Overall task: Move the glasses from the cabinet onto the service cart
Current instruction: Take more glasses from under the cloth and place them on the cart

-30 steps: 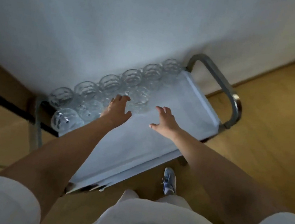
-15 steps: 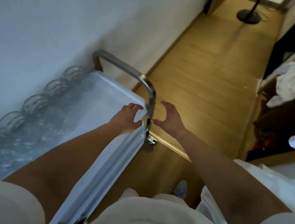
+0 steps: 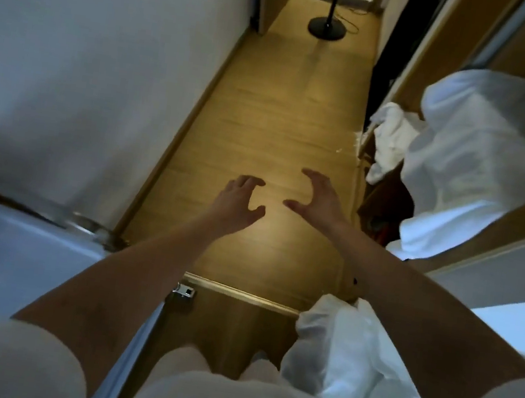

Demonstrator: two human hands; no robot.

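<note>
My left hand (image 3: 236, 205) and my right hand (image 3: 318, 196) hover over the wooden floor, both empty with fingers loosely spread and curved. The service cart (image 3: 11, 251) shows only its white top corner and metal handle (image 3: 34, 207) at the lower left, behind my left forearm. No glasses are in view. To the right is an open wooden cabinet (image 3: 390, 190) with a dark inside.
White linen (image 3: 463, 153) is piled at the right, with more white cloth (image 3: 343, 355) by my right arm. A white wall (image 3: 89, 56) runs along the left. A black floor stand (image 3: 326, 29) sits at the far end of the corridor.
My view has swung right, away from the cart. The row of glasses has left the frame. Both hands moved off the cart's handle and now hang over the floor.
</note>
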